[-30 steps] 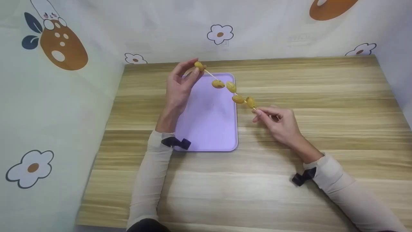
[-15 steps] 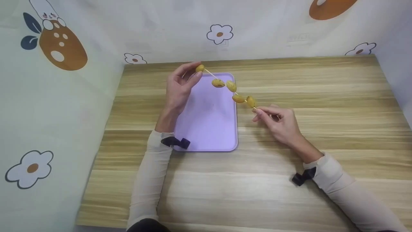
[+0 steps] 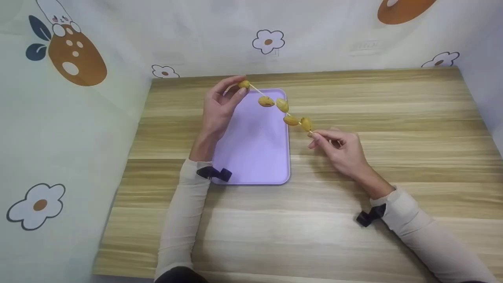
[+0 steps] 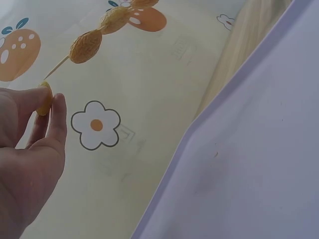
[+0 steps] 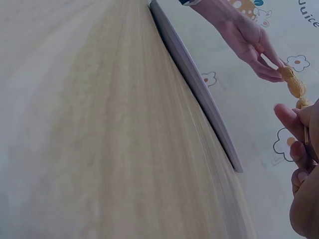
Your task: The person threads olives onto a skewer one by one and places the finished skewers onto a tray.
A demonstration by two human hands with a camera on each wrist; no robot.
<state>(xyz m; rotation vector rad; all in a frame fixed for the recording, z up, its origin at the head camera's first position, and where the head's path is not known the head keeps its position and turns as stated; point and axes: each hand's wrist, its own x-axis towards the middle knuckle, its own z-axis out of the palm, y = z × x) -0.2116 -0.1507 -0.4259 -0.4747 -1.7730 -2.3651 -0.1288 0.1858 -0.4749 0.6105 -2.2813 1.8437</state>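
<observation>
In the head view a thin wooden skewer (image 3: pixel 257 90) slants over the tray, several wrinkled yellow oval fruits (image 3: pixel 290 120) threaded along it. My right hand (image 3: pixel 341 151) pinches its near end between thumb and fingers, just below the lowest fruit. At the far end my left hand (image 3: pixel 221 108) pinches a single yellow fruit (image 4: pixel 46 98) between thumb and fingertips. The left wrist view has the skewer's tip right at the top of this fruit, with a bare length of stick before the threaded ones. Part of the pinched fruit is hidden by fingers.
A flat lilac tray (image 3: pixel 255 165) lies on the wood-grain table (image 3: pixel 393 110) beneath the skewer. Patterned pale sheeting (image 3: pixel 314 35) rises behind and on the left. Small black cameras (image 3: pixel 371 215) are strapped at both cuffs.
My left hand has shifted slightly toward the near side and right, and its fruit has turned a little on the skewer's end. The right hand and threaded fruits stay nearly still.
</observation>
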